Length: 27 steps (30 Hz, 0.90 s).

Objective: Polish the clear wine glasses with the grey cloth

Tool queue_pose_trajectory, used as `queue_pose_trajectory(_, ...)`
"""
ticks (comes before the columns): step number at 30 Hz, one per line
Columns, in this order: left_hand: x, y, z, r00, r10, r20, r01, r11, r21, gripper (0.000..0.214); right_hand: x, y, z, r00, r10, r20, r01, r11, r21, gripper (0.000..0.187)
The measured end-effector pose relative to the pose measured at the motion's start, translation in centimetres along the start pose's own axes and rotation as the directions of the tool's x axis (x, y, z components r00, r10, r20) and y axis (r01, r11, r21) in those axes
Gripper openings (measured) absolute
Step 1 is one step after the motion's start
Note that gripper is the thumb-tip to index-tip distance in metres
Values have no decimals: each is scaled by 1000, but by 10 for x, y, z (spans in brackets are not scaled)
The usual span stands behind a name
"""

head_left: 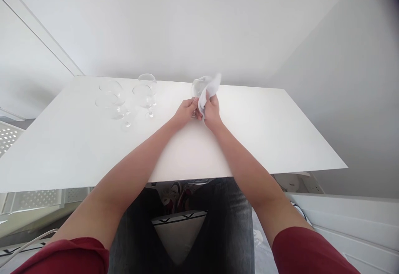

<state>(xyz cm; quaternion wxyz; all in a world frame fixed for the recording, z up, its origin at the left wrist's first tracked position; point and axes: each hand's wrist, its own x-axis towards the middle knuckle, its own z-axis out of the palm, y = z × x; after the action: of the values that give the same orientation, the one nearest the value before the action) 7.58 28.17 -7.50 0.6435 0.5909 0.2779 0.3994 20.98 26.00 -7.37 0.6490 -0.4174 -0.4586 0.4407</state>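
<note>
My left hand is closed around the stem of a clear wine glass held above the white table. My right hand grips a white cloth that is pressed against the bowl of that glass. Both hands meet near the table's far middle. To the left stand several other clear stemmed glasses, upright and untouched.
The glasses on the left form a loose group near the far edge. A white wall rises behind the table. Perforated white panels sit at the left, and a socket strip lies under the table's right side.
</note>
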Motion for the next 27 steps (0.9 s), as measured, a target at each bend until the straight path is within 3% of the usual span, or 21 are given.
queue_pose_trajectory(2,2,-6,1,1000,20,-18,-20,1000,11,56,0,1,1,993,47,107,-46,999,-12,70)
queue_pose_trajectory(9,4,-7,1,996,74,51,-73,997,-31,59,12,5,-13,966,210,152,-213,977,9,57)
queue_pose_trajectory(13,3,-2,-1,999,-12,47,11,1000,24,53,6,-2,-14,960,176,218,-189,981,42,61)
queue_pose_trajectory(20,-1,3,-1,941,-148,304,136,989,60,59,15,-10,-26,996,77,35,-83,966,245,66)
queue_pose_trajectory(23,-1,1,3,976,-126,179,106,987,119,50,16,-2,-19,996,72,-53,-63,983,170,62)
queue_pose_trajectory(27,-1,-4,8,999,37,-27,-23,917,398,40,7,3,-3,968,-97,-231,86,995,-58,67)
